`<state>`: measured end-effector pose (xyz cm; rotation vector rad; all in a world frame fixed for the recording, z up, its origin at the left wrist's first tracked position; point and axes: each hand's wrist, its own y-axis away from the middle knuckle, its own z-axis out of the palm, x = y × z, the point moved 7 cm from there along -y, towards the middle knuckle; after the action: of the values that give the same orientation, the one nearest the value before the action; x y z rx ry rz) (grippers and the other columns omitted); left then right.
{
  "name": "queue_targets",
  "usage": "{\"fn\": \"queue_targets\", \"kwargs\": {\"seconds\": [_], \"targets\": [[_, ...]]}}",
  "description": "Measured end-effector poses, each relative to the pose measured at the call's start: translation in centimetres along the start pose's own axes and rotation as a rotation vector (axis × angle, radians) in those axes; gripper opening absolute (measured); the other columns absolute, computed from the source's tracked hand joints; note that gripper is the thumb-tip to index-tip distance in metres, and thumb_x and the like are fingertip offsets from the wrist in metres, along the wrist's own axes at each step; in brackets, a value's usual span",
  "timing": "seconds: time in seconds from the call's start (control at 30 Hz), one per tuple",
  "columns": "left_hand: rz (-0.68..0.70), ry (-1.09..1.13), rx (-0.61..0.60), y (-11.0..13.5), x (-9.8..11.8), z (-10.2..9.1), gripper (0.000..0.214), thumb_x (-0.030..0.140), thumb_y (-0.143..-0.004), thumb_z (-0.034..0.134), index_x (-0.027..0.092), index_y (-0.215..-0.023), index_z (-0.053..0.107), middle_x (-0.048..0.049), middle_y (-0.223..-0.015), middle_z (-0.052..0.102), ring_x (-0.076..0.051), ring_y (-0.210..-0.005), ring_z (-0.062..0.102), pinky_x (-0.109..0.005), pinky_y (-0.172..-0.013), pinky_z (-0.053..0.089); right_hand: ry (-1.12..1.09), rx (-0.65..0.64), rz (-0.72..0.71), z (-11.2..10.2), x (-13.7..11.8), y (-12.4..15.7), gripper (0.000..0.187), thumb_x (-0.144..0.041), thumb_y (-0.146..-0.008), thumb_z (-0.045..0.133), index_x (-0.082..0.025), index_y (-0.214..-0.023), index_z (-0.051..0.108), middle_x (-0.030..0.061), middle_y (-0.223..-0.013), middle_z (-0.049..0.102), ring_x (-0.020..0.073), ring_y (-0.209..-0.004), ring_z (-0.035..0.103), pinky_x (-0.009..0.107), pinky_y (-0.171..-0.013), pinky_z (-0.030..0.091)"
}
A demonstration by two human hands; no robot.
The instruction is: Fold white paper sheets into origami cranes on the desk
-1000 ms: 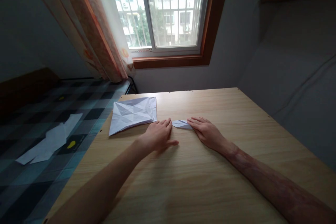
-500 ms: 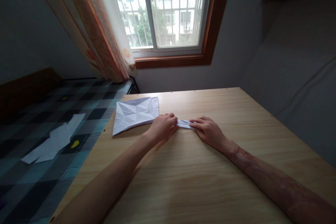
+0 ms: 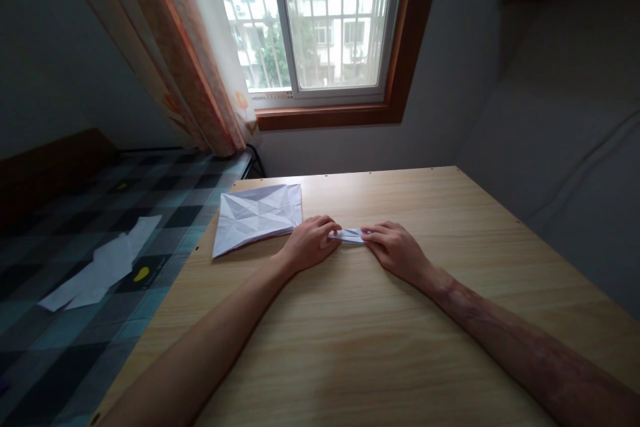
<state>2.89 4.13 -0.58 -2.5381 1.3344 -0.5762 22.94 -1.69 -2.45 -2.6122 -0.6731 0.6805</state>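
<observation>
A small strip of folded white paper (image 3: 351, 235) lies on the wooden table between my two hands. My left hand (image 3: 313, 241) closes on its left end, with thumb and fingers curled around it. At the other end, my right hand (image 3: 393, 243) pinches the paper, fingers bent and pressed together over it. Both ends of the strip are hidden under the fingers. Just behind my left hand lie creased white paper sheets (image 3: 257, 217), stacked and marked with triangular folds.
The light wooden table (image 3: 350, 340) stands against the wall under a barred window (image 3: 340, 20). To its left is a bed with a checked cover (image 3: 30, 267), where white paper pieces (image 3: 113, 263) lie. A curtain (image 3: 185, 47) hangs beside the window.
The fingers of my left hand have shifted slightly on the strip, and a bit more of its left part shows. My right hand stays almost still.
</observation>
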Motion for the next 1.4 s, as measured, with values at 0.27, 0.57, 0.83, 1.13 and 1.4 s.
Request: {"fn": "queue_targets", "kwargs": {"seconds": [0.27, 0.57, 0.83, 1.13, 1.4], "targets": [[0.111, 0.050, -0.033, 0.2, 1.0, 0.0, 0.033, 0.038, -0.114, 0.049, 0.024, -0.112, 0.080, -0.0080, -0.117, 0.080, -0.021, -0.102, 0.074, -0.036, -0.093, 0.056, -0.069, 0.020, 0.047, -0.5, -0.3, -0.1, 0.022, -0.031, -0.107, 0.060, -0.025, -0.107, 0.081, 0.0069, -0.128, 0.082, 0.0287, -0.113, 0.073, 0.046, -0.106, 0.056], [0.214, 0.023, 0.024, 0.2, 1.5, 0.0, 0.028, 0.033, -0.114, 0.050, 0.021, -0.105, 0.074, -0.0075, -0.107, 0.081, -0.021, -0.097, 0.074, -0.036, -0.093, 0.055, -0.053, 0.057, -0.037, -0.1, -0.1, 0.0, 0.016, -0.021, -0.107, 0.062, -0.023, -0.104, 0.077, 0.0084, -0.126, 0.082, 0.0278, -0.113, 0.075, 0.047, -0.104, 0.056], [0.316, 0.019, 0.063, 0.6, 2.3, 0.0, 0.019, 0.030, -0.112, 0.056, 0.021, -0.104, 0.071, -0.0061, -0.104, 0.081, -0.019, -0.093, 0.075, -0.033, -0.088, 0.055, 0.007, 0.087, -0.091, -0.4, -0.9, -0.1, 0.014, -0.009, -0.094, 0.069, -0.022, -0.099, 0.070, 0.0094, -0.119, 0.081, 0.0301, -0.109, 0.073, 0.047, -0.100, 0.057], [0.281, 0.085, 0.078, 0.5, 2.0, -0.2, 0.014, 0.027, -0.109, 0.060, 0.022, -0.106, 0.072, -0.0063, -0.109, 0.082, -0.019, -0.096, 0.077, -0.033, -0.089, 0.056, 0.023, 0.077, -0.082, -0.3, -0.8, -0.2, 0.014, -0.011, -0.098, 0.066, -0.023, -0.104, 0.071, 0.0098, -0.117, 0.082, 0.0297, -0.107, 0.074, 0.046, -0.099, 0.056], [0.244, 0.123, 0.059, 0.4, 2.0, -0.3, 0.012, 0.030, -0.105, 0.066, 0.023, -0.102, 0.075, -0.0062, -0.119, 0.082, -0.020, -0.097, 0.078, -0.033, -0.088, 0.058, -0.044, 0.089, -0.062, -0.3, -0.4, -0.1, 0.015, -0.012, -0.103, 0.064, -0.023, -0.107, 0.071, 0.0096, -0.124, 0.080, 0.0295, -0.114, 0.072, 0.046, -0.101, 0.055]]}}
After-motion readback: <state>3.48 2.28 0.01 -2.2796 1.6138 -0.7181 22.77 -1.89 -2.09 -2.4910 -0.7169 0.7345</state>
